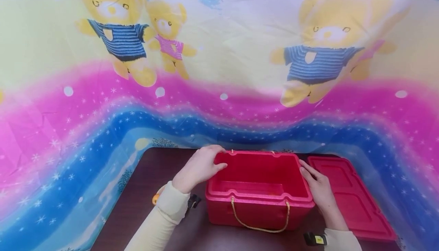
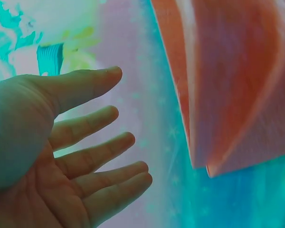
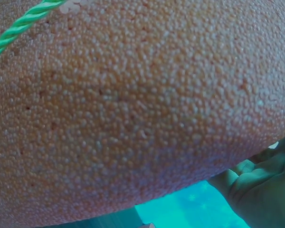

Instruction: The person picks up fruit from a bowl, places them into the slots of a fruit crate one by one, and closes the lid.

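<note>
A red open-topped box [image 1: 260,215] stands on the dark table, with a gold rope handle [image 1: 258,229] hanging on its near side. My left hand [image 1: 202,163] is over the box's left rim in the head view. In the left wrist view the left hand [image 2: 71,156] has its fingers spread and straight, apart from the box wall [image 2: 242,85], with nothing in the palm. My right hand [image 1: 319,186] lies along the box's right side, fingers extended up to the rim. The box's speckled wall [image 3: 133,118] fills most of the right wrist view and hides most of the right hand's fingers.
A flat red lid [image 1: 360,201] lies on the table [image 1: 137,197] right of the box. A printed bear cloth [image 1: 219,72] hangs behind and around the table. A small orange thing [image 1: 156,199] shows beside the left sleeve. Black wrist-gear pieces [image 1: 314,239] show near the sleeves.
</note>
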### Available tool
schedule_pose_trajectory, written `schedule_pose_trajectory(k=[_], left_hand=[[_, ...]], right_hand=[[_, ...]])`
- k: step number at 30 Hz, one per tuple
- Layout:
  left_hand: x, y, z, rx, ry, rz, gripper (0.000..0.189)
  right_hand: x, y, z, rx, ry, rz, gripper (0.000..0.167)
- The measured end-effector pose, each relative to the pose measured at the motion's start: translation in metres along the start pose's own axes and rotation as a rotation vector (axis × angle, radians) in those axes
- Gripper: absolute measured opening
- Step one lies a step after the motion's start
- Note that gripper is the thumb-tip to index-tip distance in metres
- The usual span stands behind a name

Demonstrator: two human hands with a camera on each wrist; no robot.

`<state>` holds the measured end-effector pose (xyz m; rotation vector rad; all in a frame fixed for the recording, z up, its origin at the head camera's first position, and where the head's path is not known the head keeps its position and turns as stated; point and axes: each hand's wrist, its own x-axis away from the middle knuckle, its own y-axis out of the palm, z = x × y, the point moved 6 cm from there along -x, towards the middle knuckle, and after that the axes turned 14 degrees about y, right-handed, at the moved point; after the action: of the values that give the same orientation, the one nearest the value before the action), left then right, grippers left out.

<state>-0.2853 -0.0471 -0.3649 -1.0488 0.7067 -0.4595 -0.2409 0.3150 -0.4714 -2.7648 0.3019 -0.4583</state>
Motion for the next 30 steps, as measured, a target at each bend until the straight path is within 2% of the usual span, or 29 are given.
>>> schedule_pose_trajectory(k=[10, 15, 21, 30], left_hand=[[0.044, -0.012, -0.039, 0.004, -0.177, 0.102, 0.051], [0.065, -0.012, -0.059, 0.002, -0.231, 0.144, 0.049], [0.085, -0.002, -0.076, 0.013, -0.301, 0.163, 0.048], [0.116, 0.023, -0.098, 0.042, -0.372, 0.169, 0.065]], right_hand=[[0.0, 0.0, 0.001, -0.01, 0.003, -0.012, 0.068], [-0.002, 0.0, 0.001, -0.011, 0.005, -0.016, 0.069], [-0.001, -0.002, 0.002, -0.002, 0.007, -0.013, 0.07], [-0.001, -0.001, 0.001, -0.014, 0.0, -0.018, 0.069]])
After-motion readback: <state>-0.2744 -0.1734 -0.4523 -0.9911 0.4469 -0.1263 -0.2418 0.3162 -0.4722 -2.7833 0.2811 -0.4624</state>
